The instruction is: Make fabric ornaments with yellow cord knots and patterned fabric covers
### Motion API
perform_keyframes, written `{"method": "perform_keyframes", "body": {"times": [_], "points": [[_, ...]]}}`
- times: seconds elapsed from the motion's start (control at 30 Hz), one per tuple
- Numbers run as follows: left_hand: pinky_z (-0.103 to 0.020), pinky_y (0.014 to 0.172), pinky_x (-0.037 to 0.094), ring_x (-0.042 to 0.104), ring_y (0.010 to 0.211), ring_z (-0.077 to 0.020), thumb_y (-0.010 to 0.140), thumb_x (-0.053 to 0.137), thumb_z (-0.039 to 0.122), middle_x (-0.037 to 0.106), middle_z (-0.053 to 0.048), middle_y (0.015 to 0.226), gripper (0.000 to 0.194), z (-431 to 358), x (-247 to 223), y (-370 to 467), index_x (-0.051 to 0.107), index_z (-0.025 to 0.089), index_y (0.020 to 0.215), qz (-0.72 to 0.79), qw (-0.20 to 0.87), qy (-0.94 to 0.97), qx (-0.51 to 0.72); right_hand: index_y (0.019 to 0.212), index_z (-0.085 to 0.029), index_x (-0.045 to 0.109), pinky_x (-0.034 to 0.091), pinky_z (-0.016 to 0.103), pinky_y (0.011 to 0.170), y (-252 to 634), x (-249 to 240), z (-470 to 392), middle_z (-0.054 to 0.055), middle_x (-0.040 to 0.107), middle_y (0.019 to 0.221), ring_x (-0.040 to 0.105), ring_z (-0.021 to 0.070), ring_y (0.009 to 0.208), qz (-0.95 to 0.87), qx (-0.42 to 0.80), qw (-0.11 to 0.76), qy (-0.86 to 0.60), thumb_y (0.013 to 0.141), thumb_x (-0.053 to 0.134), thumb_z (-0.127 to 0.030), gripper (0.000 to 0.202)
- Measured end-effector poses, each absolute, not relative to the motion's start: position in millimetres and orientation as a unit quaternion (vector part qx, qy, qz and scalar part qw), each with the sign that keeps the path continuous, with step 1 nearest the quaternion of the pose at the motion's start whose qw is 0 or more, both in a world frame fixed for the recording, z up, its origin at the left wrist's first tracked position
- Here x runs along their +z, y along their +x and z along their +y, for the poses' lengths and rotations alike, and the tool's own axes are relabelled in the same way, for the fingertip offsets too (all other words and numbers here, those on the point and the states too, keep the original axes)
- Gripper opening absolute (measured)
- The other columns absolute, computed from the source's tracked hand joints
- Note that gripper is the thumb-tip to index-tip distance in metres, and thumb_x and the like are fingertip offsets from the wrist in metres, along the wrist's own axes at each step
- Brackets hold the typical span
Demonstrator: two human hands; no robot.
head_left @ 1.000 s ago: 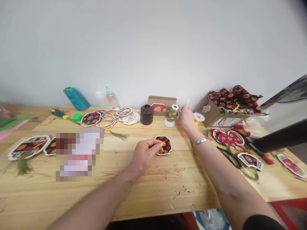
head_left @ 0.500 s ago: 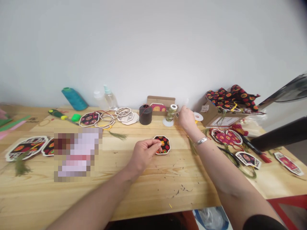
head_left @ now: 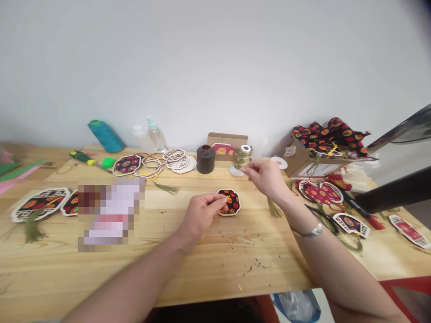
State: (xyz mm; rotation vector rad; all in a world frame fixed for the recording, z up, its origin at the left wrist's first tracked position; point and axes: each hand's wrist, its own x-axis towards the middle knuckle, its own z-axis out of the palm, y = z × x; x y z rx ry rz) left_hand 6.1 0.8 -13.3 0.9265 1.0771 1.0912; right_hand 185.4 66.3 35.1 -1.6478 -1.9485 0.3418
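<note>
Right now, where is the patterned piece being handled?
In the head view, the black patterned piece is just right of centre, at the fingertips of the left hand, nearer the camera than the dark spool.

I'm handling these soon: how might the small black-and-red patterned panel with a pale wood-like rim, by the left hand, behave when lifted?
The panel is probably stiff: its pale rim looks flat. It is likely light, looking thin and smaller than the left hand. Its flat shape makes rolling unlikely.

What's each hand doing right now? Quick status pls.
Left hand: closed, pinching at the black floral ornament.
Right hand: closed in a pinch near the gold spool; can't tell if it holds anything.
</note>
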Motion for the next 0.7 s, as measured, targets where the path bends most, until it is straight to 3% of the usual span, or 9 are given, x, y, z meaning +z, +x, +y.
{"method": "perform_keyframes", "body": {"times": [0.1,0.27,0.4,0.7], "points": [[-0.022,0.046,0.026,0.042,0.046,-0.0066,0.062,0.076,0.033,0.064,-0.003,0.056,0.023,0.7,-12.1,5.9,0.072,0.012,0.069,0.458,0.651,0.378,0.473,0.069,-0.017,0.069,0.044,0.026,0.051,181.3,27.3,38.8,0.001,0.064,0.058,0.055,0.0129,0.052,-0.697,0.34,0.36,-0.518,0.079,0.06,-0.029,0.018],[-0.022,0.044,0.022,0.036,0.044,-0.004,0.062,0.076,0.034,0.061,-0.001,0.056,0.023,0.2,-8.3,5.8,0.072,0.013,0.067,0.444,0.667,0.384,0.459,0.088,-0.021,0.073,0.051,0.028,0.065,179.9,-0.4,21.7,0.003,0.071,0.084,0.062,0.0134,0.07,-0.66,0.469,0.402,-0.428,0.074,0.069,-0.027,0.017],[-0.022,0.045,0.022,0.037,0.044,-0.0045,0.06,0.078,0.034,0.062,-0.002,0.056,0.023,0.0,-6.5,6.3,0.073,0.013,0.068,0.448,0.673,0.38,0.45,0.096,-0.024,0.074,0.051,0.029,0.07,182.5,-11.1,21.9,0.002,0.068,0.086,0.061,0.0135,0.076,-0.681,0.457,0.43,-0.377,0.071,0.075,-0.023,0.026],[-0.022,0.044,0.018,0.033,0.043,-0.0032,0.065,0.074,0.031,0.061,-0.001,0.056,0.019,-3.9,-6.5,7.4,0.071,0.012,0.066,0.448,0.682,0.411,0.406,0.093,-0.029,0.075,0.05,0.032,0.076,185.7,-14.1,19.7,0.002,0.067,0.083,0.06,0.0148,0.081,-0.729,0.382,0.465,-0.326,0.076,0.073,-0.022,0.018]]}}
